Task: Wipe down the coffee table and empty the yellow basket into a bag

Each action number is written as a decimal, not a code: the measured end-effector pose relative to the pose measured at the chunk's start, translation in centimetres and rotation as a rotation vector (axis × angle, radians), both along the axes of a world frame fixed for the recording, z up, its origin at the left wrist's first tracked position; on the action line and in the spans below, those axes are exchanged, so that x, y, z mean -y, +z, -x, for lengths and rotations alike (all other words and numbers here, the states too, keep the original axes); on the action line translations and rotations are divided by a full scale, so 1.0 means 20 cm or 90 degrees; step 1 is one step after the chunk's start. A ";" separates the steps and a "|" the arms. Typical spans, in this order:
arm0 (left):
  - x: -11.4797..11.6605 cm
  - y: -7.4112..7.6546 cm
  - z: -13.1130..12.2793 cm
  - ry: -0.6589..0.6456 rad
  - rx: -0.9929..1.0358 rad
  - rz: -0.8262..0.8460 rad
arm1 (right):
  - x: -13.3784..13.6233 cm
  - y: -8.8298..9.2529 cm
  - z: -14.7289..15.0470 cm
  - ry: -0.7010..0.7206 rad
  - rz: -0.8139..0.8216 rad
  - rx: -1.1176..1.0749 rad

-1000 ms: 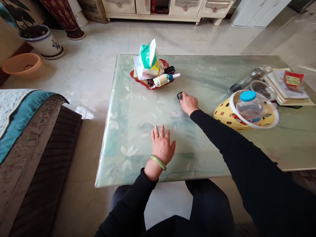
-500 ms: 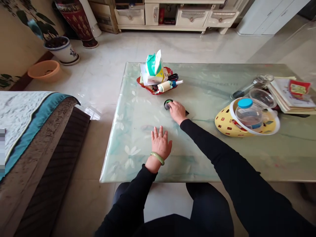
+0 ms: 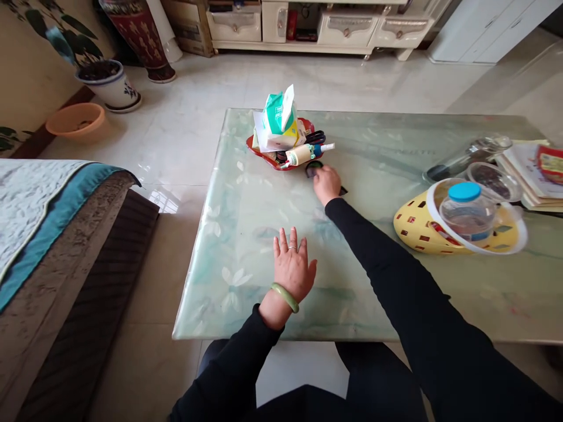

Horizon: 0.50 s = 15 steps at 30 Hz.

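A person in black sleeves is seen seated at a glass-topped table (image 3: 396, 146) printed with pale flowers. The left hand (image 3: 293, 266) is laid flat on the glass near the front edge, palm down, fingers straight and slightly spread, with nothing held; one ring (image 3: 291, 248) and one green bangle (image 3: 285, 296) are worn on it. The right hand (image 3: 326, 183) is stretched further out, its fingers bent down over a small dark round object (image 3: 313, 169). That object lies on the glass just beside the red tray (image 3: 264, 153). It is touched by the fingertips, but whether it is gripped cannot be told.

One green-and-white tissue pack (image 3: 277, 114), one white tube (image 3: 308, 153) and one pair of black-handled scissors (image 3: 315, 138) are piled in the tray. The print on the pack and the tube is too small to be read.

To the right, one plastic jar with a blue lid (image 3: 466, 211) is held in one tilted yellow basket (image 3: 411, 228). One glass jar (image 3: 470, 152) is lying on its side behind it. One stack of books (image 3: 523, 176) is topped by one red packet (image 3: 549, 164), whose lettering is illegible.
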<state>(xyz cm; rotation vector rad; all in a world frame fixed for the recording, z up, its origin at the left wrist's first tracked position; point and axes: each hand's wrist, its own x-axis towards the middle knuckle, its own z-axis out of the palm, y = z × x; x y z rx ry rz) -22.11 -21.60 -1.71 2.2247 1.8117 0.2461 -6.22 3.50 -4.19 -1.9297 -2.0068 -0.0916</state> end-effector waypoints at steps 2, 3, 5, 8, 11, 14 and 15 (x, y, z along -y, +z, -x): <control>0.00 0.00 0.01 0.011 -0.013 0.009 | 0.07 -0.01 0.02 0.093 0.003 0.016; 0.00 0.00 0.02 0.018 -0.019 0.017 | 0.08 -0.01 -0.01 0.103 0.009 0.022; 0.00 0.00 0.03 0.034 -0.028 0.029 | 0.05 0.01 -0.09 0.058 0.026 0.028; -0.02 0.02 0.03 0.042 -0.023 0.019 | -0.05 0.03 -0.15 -0.076 0.035 0.012; -0.03 0.02 0.03 0.034 -0.009 -0.007 | -0.06 0.02 -0.05 -0.076 0.025 0.008; -0.05 0.01 0.04 0.048 -0.011 0.004 | -0.01 0.00 0.01 0.059 0.013 0.035; -0.05 0.00 0.05 0.057 -0.014 0.012 | 0.00 0.00 0.00 0.079 0.019 0.041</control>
